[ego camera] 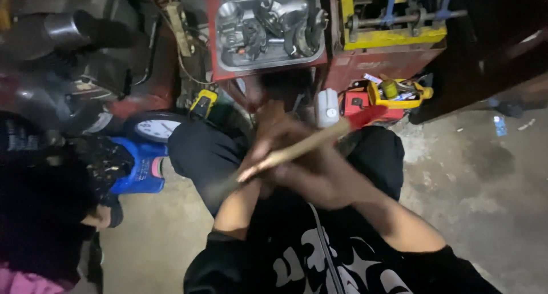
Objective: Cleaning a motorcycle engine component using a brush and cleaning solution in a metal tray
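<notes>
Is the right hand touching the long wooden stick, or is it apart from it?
Touching. In the head view, the fingers of the right hand wrap around the wooden stick, though motion blur softens the outline.

Motion smears both hands, the left hand (pixel 268 143) and right hand (pixel 319 177), around the pale wooden stick (pixel 297 149), so neither grip can be made out.

Bare concrete floor (pixel 485 174) open to the right of the knees; ahead, blocked by red cabinet (pixel 377 63), white jug (pixel 327 107), yellow tool tray (pixel 399 94); left crowded by blue container (pixel 140 168), clock (pixel 155 127).
</notes>
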